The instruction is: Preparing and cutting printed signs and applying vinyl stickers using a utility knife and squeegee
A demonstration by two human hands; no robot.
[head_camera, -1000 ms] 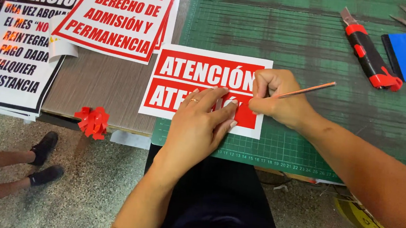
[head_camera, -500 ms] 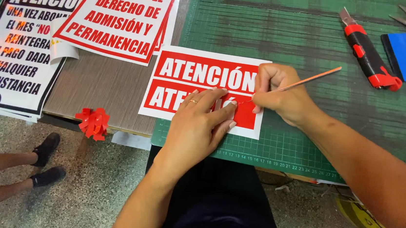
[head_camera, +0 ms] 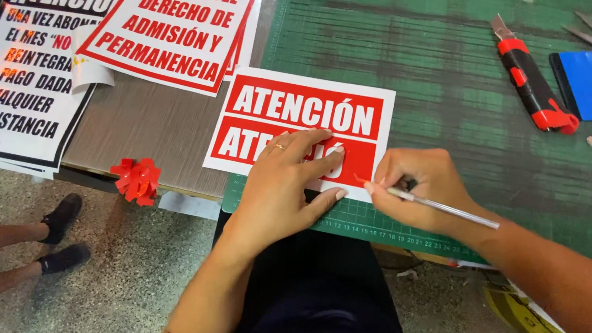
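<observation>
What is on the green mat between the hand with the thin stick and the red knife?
Nothing: in the head view, only bare green cutting mat lies between the right hand and the red utility knife.

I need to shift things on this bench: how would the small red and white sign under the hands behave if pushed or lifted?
The red and white sign looks thin and flat, so probably light and floppy. It lies partly on the green cutting mat, so it may slide; the left hand presses it down. The right hand holds a thin tool.
</observation>
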